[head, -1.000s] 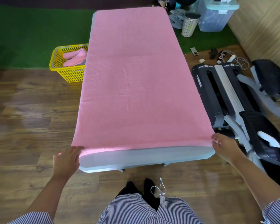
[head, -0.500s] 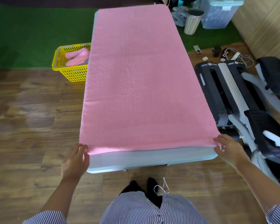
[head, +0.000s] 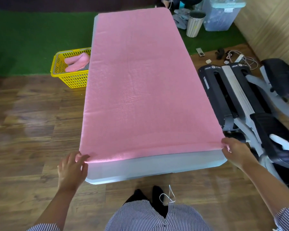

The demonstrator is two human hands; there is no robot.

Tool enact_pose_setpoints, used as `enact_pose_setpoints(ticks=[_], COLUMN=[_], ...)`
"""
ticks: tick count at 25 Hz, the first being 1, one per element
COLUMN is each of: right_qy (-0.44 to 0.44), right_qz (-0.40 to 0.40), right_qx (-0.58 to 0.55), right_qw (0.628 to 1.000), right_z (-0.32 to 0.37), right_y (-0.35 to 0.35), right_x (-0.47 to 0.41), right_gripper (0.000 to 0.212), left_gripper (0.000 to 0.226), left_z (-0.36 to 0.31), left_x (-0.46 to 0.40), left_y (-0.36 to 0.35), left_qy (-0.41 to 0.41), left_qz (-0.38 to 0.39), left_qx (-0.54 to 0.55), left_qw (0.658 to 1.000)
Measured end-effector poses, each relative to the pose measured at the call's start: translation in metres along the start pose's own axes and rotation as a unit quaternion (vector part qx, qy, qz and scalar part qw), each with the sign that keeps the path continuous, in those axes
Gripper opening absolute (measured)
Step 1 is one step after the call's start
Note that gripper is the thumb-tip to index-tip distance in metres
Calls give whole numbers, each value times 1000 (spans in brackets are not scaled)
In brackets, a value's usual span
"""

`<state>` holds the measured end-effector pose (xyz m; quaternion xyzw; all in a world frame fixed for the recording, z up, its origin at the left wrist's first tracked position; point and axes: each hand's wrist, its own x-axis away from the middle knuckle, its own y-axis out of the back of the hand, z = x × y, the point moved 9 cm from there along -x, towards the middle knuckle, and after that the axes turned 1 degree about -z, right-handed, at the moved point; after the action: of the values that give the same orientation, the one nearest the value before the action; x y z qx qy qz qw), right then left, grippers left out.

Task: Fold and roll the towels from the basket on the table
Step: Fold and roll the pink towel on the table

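Observation:
A large pink towel (head: 140,84) lies spread flat over nearly the whole grey table (head: 153,167). My left hand (head: 72,169) pinches the towel's near left corner with thumb and fingertips. My right hand (head: 235,150) pinches the near right corner at the table's edge. A yellow basket (head: 70,79) stands on the floor left of the table, with rolled pink towels (head: 76,64) inside it.
A black and grey exercise machine (head: 240,100) stands close to the table's right side. A striped bin (head: 194,24) and a clear storage box (head: 220,14) sit at the back right. Cables and small items (head: 230,55) lie on the floor there.
Both hands stayed at the towel's near corners; the left hand's fingers have closed onto the left corner. The view has shifted slightly, and the towel lies a little smoother along the near edge.

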<state>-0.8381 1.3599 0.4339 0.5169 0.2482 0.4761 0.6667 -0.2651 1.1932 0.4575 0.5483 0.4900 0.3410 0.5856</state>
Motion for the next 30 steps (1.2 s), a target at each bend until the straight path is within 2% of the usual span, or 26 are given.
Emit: enact_pose_setpoints(ticks=[2, 5, 10, 13, 19, 20, 23, 26, 30], right_qy=[0, 18, 18, 43, 67, 67, 72, 93, 60], right_qz=[-13, -44, -7, -15, -25, -25, -42, -67, -47], right_qx=[-13, -4, -1, 7, 18, 16, 10, 26, -1], right_qw=[1000, 999, 1000, 999, 997, 997, 996, 993, 997], right_z=[5, 9, 11, 23, 27, 27, 32, 33, 20], right_y=[2, 1, -11, -6, 2, 2, 2, 3, -1], right_x=[-1, 3, 1, -1, 2, 1, -6, -5, -1], right_gripper=[23, 29, 36, 30, 14, 15, 27, 31, 38], left_gripper=[37, 34, 35, 29, 44, 41, 34, 38, 38], left_z=[-4, -19, -23, -23, -14, -16, -19, -35, -37], left_x=[-4, -8, -9, -8, 1, 0, -7, -6, -5], left_y=[2, 10, -2, -2, -9, -6, 1, -2, -8], left_qy=[6, -50, -69, -67, -96, -92, -13, -40, -55], left_qz=[-15, -52, -47, -68, -23, -27, -46, -50, -41], left_qx=[18, 52, 32, 7, -46, -46, -21, 20, 56], left_qw=[1000, 996, 996, 995, 994, 994, 999, 998, 996])
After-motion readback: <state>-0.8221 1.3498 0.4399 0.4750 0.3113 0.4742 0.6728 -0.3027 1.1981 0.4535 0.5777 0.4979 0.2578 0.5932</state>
